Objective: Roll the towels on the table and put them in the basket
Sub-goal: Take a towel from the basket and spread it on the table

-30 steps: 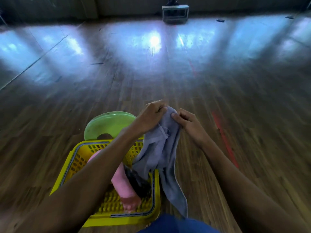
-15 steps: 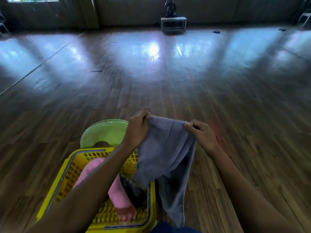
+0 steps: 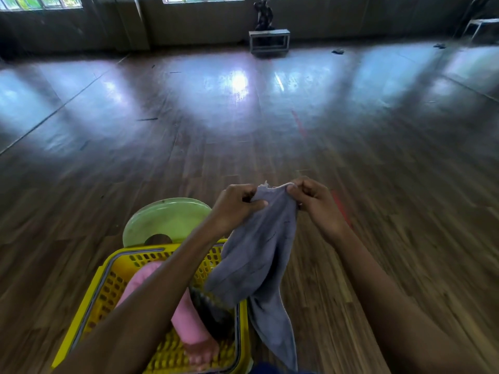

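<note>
My hands have come closer together since a moment ago, so the top edge of the grey towel (image 3: 259, 238) is bunched now. My left hand (image 3: 237, 203) and right hand (image 3: 313, 201) each pinch that edge, and the towel hangs over the yellow basket (image 3: 113, 279) with the pink towel (image 3: 186, 319) inside. I should pull the edge flat before rolling.
</note>
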{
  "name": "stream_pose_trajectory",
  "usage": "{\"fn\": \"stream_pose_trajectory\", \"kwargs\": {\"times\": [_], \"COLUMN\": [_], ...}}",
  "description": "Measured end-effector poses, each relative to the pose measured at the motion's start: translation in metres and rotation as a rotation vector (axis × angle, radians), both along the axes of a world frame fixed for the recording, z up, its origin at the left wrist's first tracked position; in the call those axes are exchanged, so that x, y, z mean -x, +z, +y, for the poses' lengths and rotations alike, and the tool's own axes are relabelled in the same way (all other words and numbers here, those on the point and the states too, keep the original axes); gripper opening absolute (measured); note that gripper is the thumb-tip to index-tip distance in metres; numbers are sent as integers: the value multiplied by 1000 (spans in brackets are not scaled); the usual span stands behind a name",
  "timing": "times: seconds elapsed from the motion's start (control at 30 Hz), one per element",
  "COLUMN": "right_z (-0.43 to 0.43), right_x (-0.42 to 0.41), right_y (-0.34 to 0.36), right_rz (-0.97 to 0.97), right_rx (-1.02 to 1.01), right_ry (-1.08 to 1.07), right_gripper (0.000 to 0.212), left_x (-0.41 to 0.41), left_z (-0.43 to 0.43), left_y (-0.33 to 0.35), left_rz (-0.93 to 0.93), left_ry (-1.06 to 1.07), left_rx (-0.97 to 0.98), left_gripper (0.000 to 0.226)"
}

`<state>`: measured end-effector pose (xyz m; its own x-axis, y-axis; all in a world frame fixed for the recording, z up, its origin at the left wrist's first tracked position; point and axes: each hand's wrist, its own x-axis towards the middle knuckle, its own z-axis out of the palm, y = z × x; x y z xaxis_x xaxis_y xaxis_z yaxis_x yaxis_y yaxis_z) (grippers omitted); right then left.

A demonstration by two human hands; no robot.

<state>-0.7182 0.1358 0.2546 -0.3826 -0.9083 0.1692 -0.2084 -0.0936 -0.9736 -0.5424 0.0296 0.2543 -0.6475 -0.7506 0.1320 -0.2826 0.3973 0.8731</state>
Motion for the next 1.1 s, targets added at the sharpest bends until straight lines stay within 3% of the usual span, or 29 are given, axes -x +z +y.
{"fn": "stream_pose_trajectory", "kwargs": {"times": [0.07,0.1,0.2,0.37,0.53,0.83,0.93,1.03,1.1], "right_z": [2,4,9,3,4,3,0,-3,-1], "right_x": [8,10,6,-14,-15,35,28,-3,-17], "right_y": [-4,-6,-9,-6,-16,4,1,-14,-19], "right_rz": [28,75,161,53,-78,-212,-76,-58,-19], "right_rx": [-12,-40,-95,-65,-75,79,-6,-75,-118], "right_ry": [-50,-56,23,65,73,-471,-332,-107,-26], "right_gripper": [28,33,23,26,20,4,16,9,16], "left_x": [-6,-7,-2,10,10,-14,-10,8,15], "left_z": [2,2,3,13,14,15,17,18,18], "left_y": [-5,-8,-10,-4,-4,-25,-25,-19,-18], "left_rz": [94,130,125,40,31,27,51,50,33], "left_ry": [32,64,67,-38,-78,-58,-29,-13,-31], "left_rx": [-120,-129,-56,86,76,-89,-82,-38,-13], "left_gripper": [4,8,11,14,15,24,26,27,24]}}
